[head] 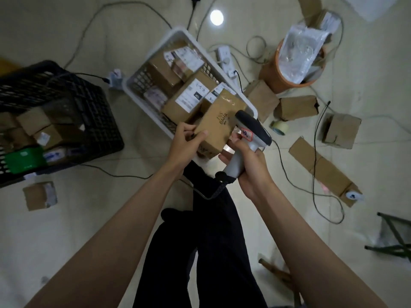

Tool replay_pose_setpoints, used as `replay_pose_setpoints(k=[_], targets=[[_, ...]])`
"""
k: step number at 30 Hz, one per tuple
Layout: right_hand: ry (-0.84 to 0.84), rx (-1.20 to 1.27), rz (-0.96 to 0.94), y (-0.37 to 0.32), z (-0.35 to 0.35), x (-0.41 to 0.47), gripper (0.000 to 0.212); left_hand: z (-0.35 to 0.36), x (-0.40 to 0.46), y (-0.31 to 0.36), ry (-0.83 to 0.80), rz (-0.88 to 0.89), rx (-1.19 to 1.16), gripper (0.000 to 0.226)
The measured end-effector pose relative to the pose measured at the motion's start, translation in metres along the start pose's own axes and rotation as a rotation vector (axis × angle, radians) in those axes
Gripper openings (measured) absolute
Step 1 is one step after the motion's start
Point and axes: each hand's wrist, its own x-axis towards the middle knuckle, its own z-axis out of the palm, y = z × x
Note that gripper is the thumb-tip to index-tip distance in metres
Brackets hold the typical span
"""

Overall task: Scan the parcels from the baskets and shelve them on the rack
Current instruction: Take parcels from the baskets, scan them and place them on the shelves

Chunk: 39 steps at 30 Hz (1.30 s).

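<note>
I have my left hand curled round the near end of a brown parcel, thumb on top and fingers wrapped to its side, lifting it just above the near corner of the white basket so its faces can be turned toward the reader. My right hand is closed tight on the grip of the grey scanner, whose dark head sits right beside the parcel's right edge; I judge that closeness is for hunting the label, since the top face shows only printed lettering and no shipping sticker I can see. The white basket holds more labelled boxes, packed at angles. A black crate at the left edge of the floor holds further parcels and a green packet. The surface is a pale tiled floor, strewn with cables, a power strip, loose cartons, flattened cardboard and a tape roll; an orange bin stuffed with clear plastic stands beyond the basket. No rack is in view.
</note>
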Motion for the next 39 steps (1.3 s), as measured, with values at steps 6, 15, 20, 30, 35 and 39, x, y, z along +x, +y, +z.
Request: replay_pose_setpoints(k=[6,15,20,30,35,39], targets=[[-0.183,-0.092,-0.048,-0.031,0.053,-0.109,0.028,-0.071,-0.109,0.047,0.108,0.066,-0.112,0.03],[-0.535,-0.353,-0.105,-0.046,0.168,-0.277,0.028,-0.212,-0.313,0.093,0.364,0.251,-0.21,0.041],[-0.767,-0.483,-0.223,-0.041,0.244,-0.362,0.02,-0.281,-0.415,0.09,0.643,0.418,-0.066,0.058],[-1.098,-0.772,-0.388,-0.022,0.335,-0.478,0.026,-0.357,-0.56,0.094,1.193,0.584,0.249,0.094],[-1.169,-0.898,-0.542,-0.034,0.362,-0.491,0.022,-0.373,-0.591,0.107,1.369,0.505,0.473,0.102],[-1.22,-0.95,-0.626,-0.045,0.374,-0.49,0.01,-0.378,-0.596,0.121,1.449,0.46,0.614,0.102]])
